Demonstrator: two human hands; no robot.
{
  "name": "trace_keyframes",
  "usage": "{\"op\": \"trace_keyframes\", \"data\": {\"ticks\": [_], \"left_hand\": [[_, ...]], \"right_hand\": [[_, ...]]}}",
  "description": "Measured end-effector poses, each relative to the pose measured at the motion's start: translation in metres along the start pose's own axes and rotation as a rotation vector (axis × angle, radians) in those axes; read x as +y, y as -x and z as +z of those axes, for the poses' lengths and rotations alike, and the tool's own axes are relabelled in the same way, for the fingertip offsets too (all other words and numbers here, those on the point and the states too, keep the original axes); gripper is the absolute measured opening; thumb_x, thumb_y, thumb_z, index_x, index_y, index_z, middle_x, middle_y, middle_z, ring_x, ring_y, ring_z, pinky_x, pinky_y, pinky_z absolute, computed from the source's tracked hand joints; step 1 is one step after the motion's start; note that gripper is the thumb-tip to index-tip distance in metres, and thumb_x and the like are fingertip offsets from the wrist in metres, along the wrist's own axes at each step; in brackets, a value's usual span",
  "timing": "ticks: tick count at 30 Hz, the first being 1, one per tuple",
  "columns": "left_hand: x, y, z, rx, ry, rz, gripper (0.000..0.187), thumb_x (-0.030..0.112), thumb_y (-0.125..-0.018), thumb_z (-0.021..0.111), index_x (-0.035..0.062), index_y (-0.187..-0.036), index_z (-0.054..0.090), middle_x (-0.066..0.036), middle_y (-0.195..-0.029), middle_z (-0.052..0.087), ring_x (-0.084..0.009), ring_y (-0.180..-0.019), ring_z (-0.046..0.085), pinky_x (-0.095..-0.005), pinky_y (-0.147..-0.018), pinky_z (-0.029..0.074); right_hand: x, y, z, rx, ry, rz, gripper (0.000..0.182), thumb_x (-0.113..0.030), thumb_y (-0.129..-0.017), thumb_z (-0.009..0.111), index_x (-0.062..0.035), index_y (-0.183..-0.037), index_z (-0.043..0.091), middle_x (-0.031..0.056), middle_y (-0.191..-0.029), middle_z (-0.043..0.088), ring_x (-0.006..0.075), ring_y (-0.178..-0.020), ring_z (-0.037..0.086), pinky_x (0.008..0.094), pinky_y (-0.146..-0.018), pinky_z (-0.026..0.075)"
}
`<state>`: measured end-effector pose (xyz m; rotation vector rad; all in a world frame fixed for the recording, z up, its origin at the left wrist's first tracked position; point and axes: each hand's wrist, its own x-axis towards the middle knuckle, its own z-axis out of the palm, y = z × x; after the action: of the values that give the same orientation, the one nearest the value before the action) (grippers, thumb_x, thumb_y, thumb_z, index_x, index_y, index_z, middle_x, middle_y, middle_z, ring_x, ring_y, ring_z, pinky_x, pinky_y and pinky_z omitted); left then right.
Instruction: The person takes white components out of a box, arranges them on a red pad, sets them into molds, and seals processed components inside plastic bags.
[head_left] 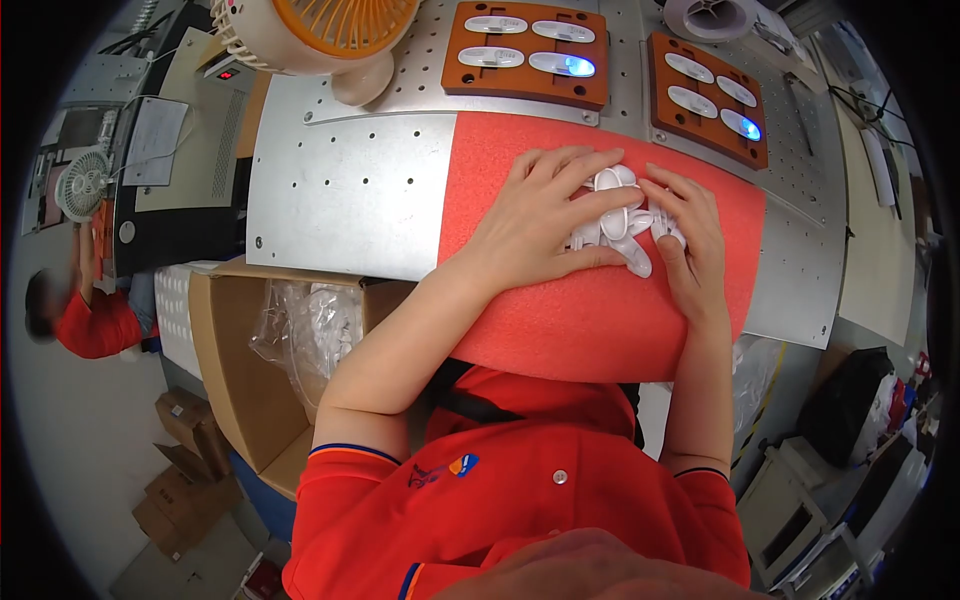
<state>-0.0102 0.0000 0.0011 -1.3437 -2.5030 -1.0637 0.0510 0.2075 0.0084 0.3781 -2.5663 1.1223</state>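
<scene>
A small heap of glossy white oval plastic pieces lies on the red foam mat. My left hand rests over the heap from the left, its fingers spread and touching several pieces. At the right side of the heap, my right hand curls its fingers and thumb around a white plastic piece. The palms and part of the heap are hidden under the fingers.
Two brown fixtures, one behind the mat and one to the right, hold white oval pieces, one lit blue in each. A fan stands back left. Below left is a cardboard box with bagged parts. Another person is far left.
</scene>
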Motion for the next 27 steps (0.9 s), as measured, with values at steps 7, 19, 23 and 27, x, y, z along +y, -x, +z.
{"op": "trace_keyframes", "data": {"ticks": [7, 19, 23, 27], "left_hand": [[0.0007, 0.0, -0.0014, 0.007, 0.016, 0.006, 0.061, 0.04, -0.069, 0.077, 0.0234, -0.125, 0.06, -0.006, -0.139, 0.047, -0.0276, -0.123, 0.046, -0.0435, -0.102, 0.033], [-0.0063, 0.0033, 0.0018, 0.098, 0.062, -0.019, 0.056, 0.046, -0.08, 0.066, 0.0169, -0.127, 0.057, -0.012, -0.138, 0.047, -0.0295, -0.124, 0.045, -0.0441, -0.103, 0.033], [-0.0062, 0.0041, 0.0013, 0.094, 0.033, -0.026, 0.05, 0.046, -0.086, 0.06, 0.0162, -0.127, 0.057, -0.012, -0.138, 0.047, -0.0297, -0.123, 0.046, -0.0434, -0.104, 0.032], [-0.0043, 0.0046, 0.001, 0.094, 0.04, -0.032, 0.048, 0.046, -0.088, 0.058, 0.0164, -0.125, 0.058, -0.011, -0.136, 0.049, -0.0294, -0.123, 0.047, -0.0431, -0.104, 0.032]], "right_hand": [[-0.0005, 0.0005, -0.0006, -0.006, 0.015, -0.003, 0.036, -0.029, -0.091, 0.053, -0.0055, -0.117, 0.063, 0.0108, -0.124, 0.059, 0.029, -0.114, 0.051, 0.0381, -0.099, 0.039], [0.0017, 0.0083, -0.0015, 0.208, 0.002, 0.072, 0.025, -0.014, -0.095, 0.049, -0.0031, -0.112, 0.065, 0.0108, -0.113, 0.064, 0.0252, -0.107, 0.056, 0.0331, -0.093, 0.043], [0.0003, 0.007, 0.0013, 0.214, 0.039, 0.061, 0.023, -0.014, -0.096, 0.051, -0.0034, -0.108, 0.067, 0.01, -0.109, 0.065, 0.0243, -0.104, 0.057, 0.0323, -0.091, 0.044], [-0.0016, 0.0068, 0.0016, 0.209, 0.067, 0.034, 0.021, -0.012, -0.095, 0.052, -0.0029, -0.106, 0.067, 0.0095, -0.107, 0.066, 0.0243, -0.103, 0.057, 0.0324, -0.089, 0.044]]}}
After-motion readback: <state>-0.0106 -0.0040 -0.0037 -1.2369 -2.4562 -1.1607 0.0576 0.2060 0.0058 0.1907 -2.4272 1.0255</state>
